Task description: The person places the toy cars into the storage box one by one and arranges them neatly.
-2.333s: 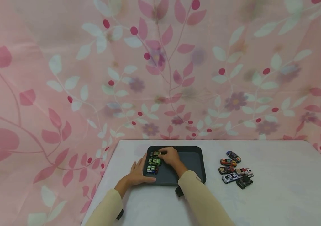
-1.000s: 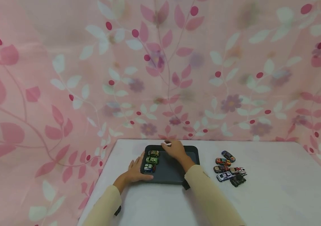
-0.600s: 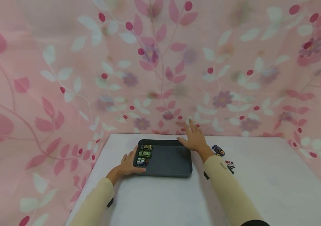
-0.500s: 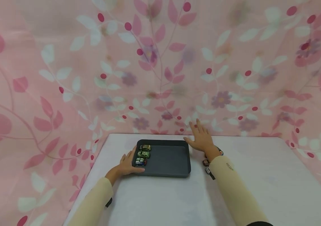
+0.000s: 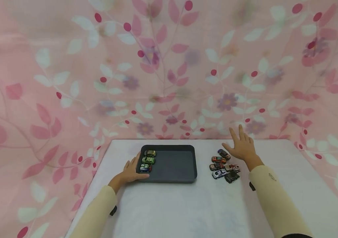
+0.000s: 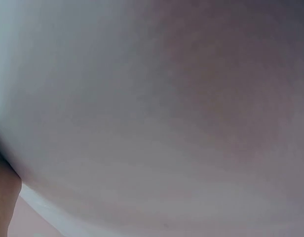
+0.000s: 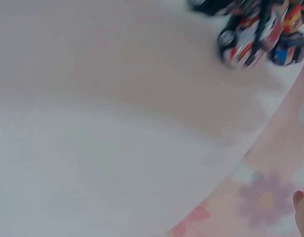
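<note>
My left hand [image 5: 130, 172] rests at the left rim of a dark grey tray [image 5: 175, 165], fingers spread along its edge and thumb at the front corner. Three toy cars stand in a column at the tray's left side: a dark yellow-green one [image 5: 150, 153], a green one [image 5: 148, 160] and a white-blue one [image 5: 146, 168]. My right hand [image 5: 241, 147], fingers spread and holding nothing, hovers beside a group of toy cars. The blue car [image 5: 224, 154] lies nearest to it. In the right wrist view a white-red car [image 7: 248, 42] shows, blurred.
Several toy cars lie close together right of the tray, among them an orange one [image 5: 218, 160], a silver one [image 5: 219, 174] and a black one [image 5: 232, 177]. They stand on a white-covered table [image 5: 169, 208]. A pink floral cloth [image 5: 169, 82] hangs behind.
My right hand has let go of the dark yellow-green car in the tray, opened, and moved right to the car group. The left hand has stayed at the tray's edge.
</note>
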`<state>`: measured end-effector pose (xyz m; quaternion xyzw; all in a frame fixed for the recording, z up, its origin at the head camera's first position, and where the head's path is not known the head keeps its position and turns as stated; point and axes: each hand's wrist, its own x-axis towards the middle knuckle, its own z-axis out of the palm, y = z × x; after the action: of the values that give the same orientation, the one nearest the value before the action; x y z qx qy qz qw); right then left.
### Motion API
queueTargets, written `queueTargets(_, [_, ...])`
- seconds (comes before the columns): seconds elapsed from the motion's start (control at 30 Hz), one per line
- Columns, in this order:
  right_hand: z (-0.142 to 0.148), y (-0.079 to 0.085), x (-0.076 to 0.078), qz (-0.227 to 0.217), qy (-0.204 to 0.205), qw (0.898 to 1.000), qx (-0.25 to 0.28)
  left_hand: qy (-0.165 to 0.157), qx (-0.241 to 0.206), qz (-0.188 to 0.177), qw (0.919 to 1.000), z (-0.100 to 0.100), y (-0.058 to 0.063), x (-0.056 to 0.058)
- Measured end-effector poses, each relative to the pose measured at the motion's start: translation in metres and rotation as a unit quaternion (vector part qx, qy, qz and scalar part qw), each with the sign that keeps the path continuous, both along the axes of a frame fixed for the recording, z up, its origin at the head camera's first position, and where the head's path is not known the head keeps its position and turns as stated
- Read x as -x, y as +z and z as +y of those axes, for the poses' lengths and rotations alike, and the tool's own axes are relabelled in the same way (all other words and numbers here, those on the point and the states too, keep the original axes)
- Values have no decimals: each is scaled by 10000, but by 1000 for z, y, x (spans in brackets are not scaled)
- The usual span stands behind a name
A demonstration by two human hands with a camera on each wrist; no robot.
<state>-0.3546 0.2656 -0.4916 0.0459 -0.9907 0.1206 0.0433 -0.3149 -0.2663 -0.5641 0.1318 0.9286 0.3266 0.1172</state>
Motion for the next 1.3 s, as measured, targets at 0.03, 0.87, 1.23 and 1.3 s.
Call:
queueTargets(0.03, [3, 1, -1, 7, -25, 10000, -11, 30, -10, -8, 10000, -2, 1, 0])
queueTargets(0.87, [69, -16, -59, 377, 14, 9974, -607, -38, -137, 107, 9998, 3, -9, 0])
queueTargets(1.23, [57, -15, -71, 483, 529, 9945, -759, -24, -36, 107, 9999, 3, 1, 5])
queueTargets(1.3, [53, -20, -75, 462, 612, 9939, -794, -61, 3, 46, 10000, 1, 0, 3])
